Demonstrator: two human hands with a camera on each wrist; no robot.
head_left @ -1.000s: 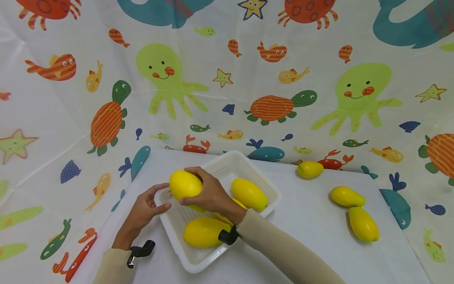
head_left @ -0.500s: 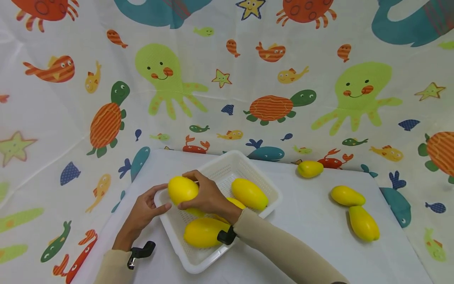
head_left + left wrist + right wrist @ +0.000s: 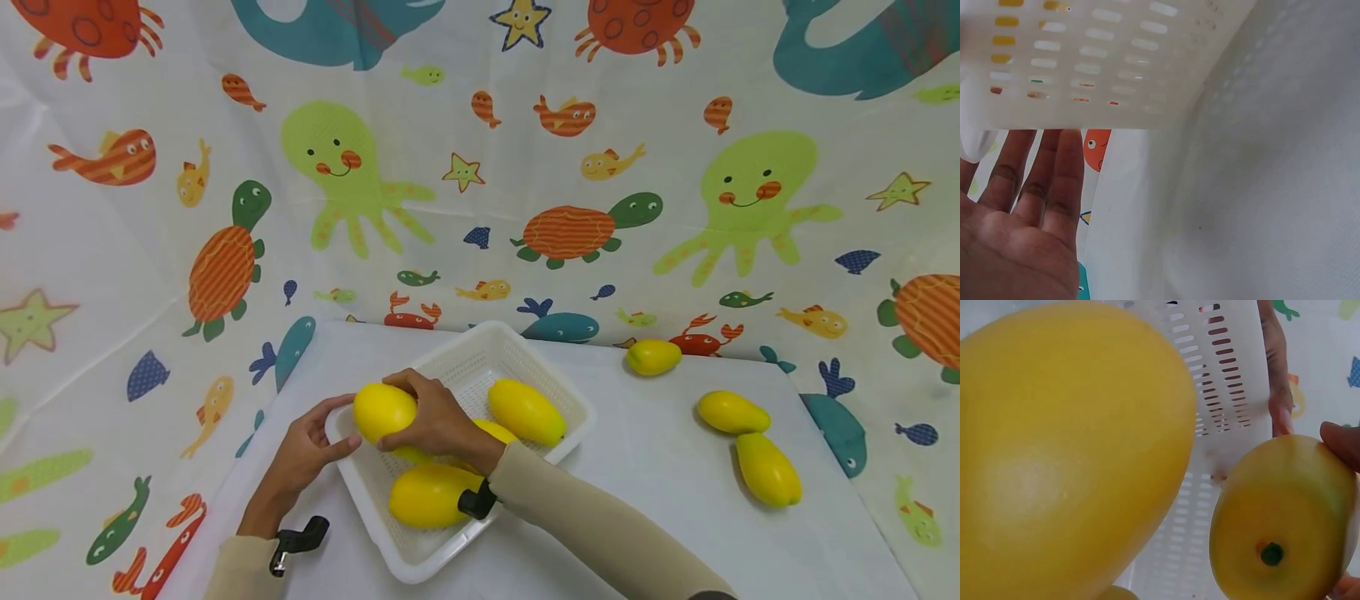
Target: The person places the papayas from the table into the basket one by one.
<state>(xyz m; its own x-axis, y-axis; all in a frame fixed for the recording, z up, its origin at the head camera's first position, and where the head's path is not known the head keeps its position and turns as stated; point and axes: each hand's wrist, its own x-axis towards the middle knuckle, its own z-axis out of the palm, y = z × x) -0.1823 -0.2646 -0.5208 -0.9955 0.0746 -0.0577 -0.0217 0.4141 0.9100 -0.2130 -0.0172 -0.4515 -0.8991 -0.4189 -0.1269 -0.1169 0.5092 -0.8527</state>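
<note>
My right hand (image 3: 442, 429) grips a yellow papaya-shaped fruit (image 3: 381, 410) over the left corner of a white plastic basket (image 3: 408, 571). In the right wrist view, that fruit's green stem end (image 3: 1272, 553) faces the camera, with fingertips at its far side. At the basket's left corner is my left hand (image 3: 300, 454), thumb and fingers spread around the outside. The left wrist view has its fingers (image 3: 1063, 187) straight, their tips hidden behind the slotted wall (image 3: 1100, 69). Several similar fruits lie in the basket, including one at the front (image 3: 423, 497) and one at the right (image 3: 527, 412).
On the white-covered table, a yellow fruit (image 3: 654, 357) lies near the back. Two more, an upper one (image 3: 731, 412) and a lower one (image 3: 767, 471), touch each other at the right. A sea-animal printed sheet (image 3: 465, 242) rises behind the table.
My right hand has lowered slightly with the fruit, toward the basket's left corner. The left hand stays at the basket; the view has shifted a little.
</note>
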